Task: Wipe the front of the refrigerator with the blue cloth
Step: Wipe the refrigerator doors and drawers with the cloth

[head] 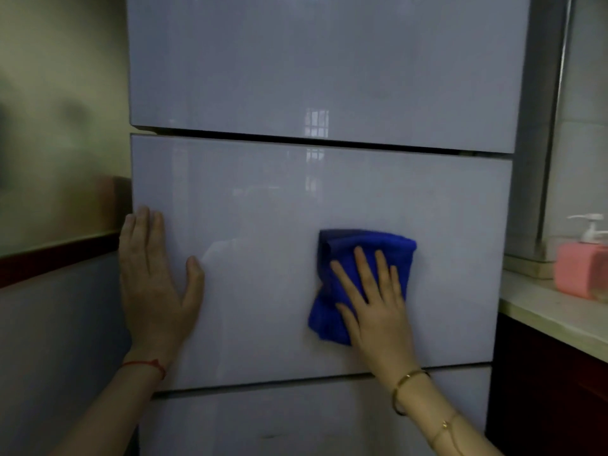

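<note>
Cloth flat on the refrigerator's middle door.

My right hand (375, 301) presses the blue cloth (358, 278) against the refrigerator (296, 199) front, fingers (362, 268) spread open over it. My left hand (154, 278) lies flat and open at the door's left edge. A pink soap bottle (582, 268) stands on the desk (543, 307) at right.

no readable text, labels, brands or numbers anywhere

The right hand (371, 301) hides the middle of the blue cloth (362, 245). The refrigerator (296, 199) is cut off at top and bottom. The wall (59, 126) at left is blurred.
</note>
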### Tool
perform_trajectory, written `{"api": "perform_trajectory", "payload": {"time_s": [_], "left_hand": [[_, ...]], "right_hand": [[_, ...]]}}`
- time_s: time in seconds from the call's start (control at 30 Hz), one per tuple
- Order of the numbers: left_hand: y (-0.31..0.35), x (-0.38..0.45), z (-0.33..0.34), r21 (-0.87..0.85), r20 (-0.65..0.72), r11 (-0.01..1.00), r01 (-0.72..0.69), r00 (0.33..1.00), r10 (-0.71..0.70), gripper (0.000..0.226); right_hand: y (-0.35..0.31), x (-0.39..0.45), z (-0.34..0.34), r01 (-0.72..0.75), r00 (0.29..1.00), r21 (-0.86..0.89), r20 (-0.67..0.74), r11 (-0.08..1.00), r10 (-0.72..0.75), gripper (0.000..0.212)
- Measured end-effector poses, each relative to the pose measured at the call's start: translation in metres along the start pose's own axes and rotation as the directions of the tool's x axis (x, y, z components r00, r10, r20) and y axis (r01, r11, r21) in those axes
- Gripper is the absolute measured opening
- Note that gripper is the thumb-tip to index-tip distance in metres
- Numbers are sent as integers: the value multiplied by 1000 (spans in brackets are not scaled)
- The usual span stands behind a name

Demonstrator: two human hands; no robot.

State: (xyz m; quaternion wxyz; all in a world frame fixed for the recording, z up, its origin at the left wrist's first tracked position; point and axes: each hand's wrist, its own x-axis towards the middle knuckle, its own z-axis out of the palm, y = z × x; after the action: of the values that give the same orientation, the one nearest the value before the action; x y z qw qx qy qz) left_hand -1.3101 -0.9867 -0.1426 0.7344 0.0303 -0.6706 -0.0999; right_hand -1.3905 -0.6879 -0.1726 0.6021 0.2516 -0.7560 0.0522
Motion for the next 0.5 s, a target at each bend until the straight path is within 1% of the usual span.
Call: {"api": "perform_trajectory", "payload": {"time_s": [0.03, 0.1, 0.17, 0.2, 0.23, 0.27, 0.3, 0.33, 0.4, 0.43, 0.5], "left_hand": [[1, 0, 0, 0, 2, 1000, 7, 1000, -7, 66], [2, 0, 0, 4, 0, 1000, 9, 1000, -9, 66], [2, 0, 0, 16, 1, 1000, -2, 1000, 2, 66], [1, 0, 0, 21, 3, 1000, -5, 1000, 5, 66], [1, 0, 0, 23, 5, 1000, -2, 1000, 2, 66], [1, 0, 0, 22, 7, 1000, 2, 1000, -2, 66], [1, 0, 0, 19, 8, 1000, 5, 1000, -5, 66], [1, 0, 0, 18, 7, 1000, 6, 1000, -6, 66], [-1, -1, 1, 26, 13, 1000, 5, 1000, -5, 67], [-2, -1, 1, 30, 15, 1000, 3, 1000, -3, 67], [-4, 0, 0, 28, 13, 1000, -7, 1000, 7, 66]], "right_hand": [[13, -6, -3, -16, 1000, -3, 8, 1000, 16, 61], [34, 7, -12, -153, 988, 44, 6, 987, 153, 58], [38, 51, -22, -337, 939, 109, -38, 935, 342, 54], [34, 78, -26, -402, 908, 143, -66, 904, 414, 54], [25, 103, -29, -435, 887, 165, -92, 885, 453, 54], [12, 122, -29, -435, 884, 168, -110, 885, 455, 55], [-4, 131, -27, -388, 905, 156, -123, 908, 408, 55], [-22, 131, -23, -308, 936, 140, -130, 941, 326, 54], [-57, 102, -10, -116, 985, 123, -116, 986, 130, 54], [-69, 78, -5, -24, 996, 110, -84, 994, 34, 55], [-66, 34, 2, 151, 988, 43, -25, 988, -150, 54]]}}
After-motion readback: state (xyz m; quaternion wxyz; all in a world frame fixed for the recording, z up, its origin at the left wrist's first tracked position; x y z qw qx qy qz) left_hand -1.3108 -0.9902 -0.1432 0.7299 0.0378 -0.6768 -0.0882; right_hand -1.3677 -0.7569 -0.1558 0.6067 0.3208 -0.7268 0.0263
